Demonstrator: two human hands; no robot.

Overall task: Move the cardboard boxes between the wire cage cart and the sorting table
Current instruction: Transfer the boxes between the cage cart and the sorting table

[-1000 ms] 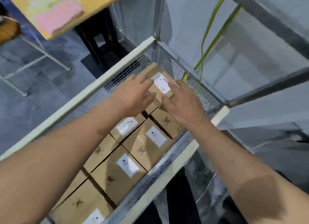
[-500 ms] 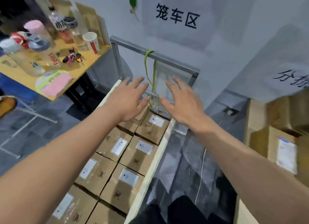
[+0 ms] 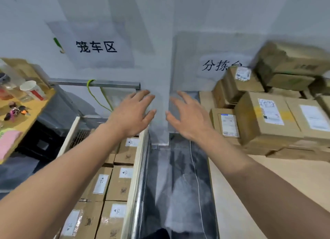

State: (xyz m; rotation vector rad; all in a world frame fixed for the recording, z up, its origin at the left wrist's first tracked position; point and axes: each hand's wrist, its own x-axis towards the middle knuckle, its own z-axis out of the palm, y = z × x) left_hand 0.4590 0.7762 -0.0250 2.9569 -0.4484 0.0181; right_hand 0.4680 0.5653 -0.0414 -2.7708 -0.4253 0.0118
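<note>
Wire cage cart [image 3: 137,167] packed with labelled cardboard boxes [image 3: 119,183] in rows; bigger parcels [image 3: 267,121] stacked on sorting table [image 3: 250,194]. Left hand [image 3: 132,113], right hand [image 3: 187,117] — fingers spread, empty — over floor gap [image 3: 178,185] between. Paper cup [image 3: 33,90] on desk [image 3: 26,117], far left.

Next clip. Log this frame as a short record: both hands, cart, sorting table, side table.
left hand: open, empty, fingers spread, raised
right hand: open, empty, fingers spread, beside the left
wire cage cart: rows of small labelled cardboard boxes inside
sorting table: larger boxes stacked at its far side
side table: paper cup, keys
</note>
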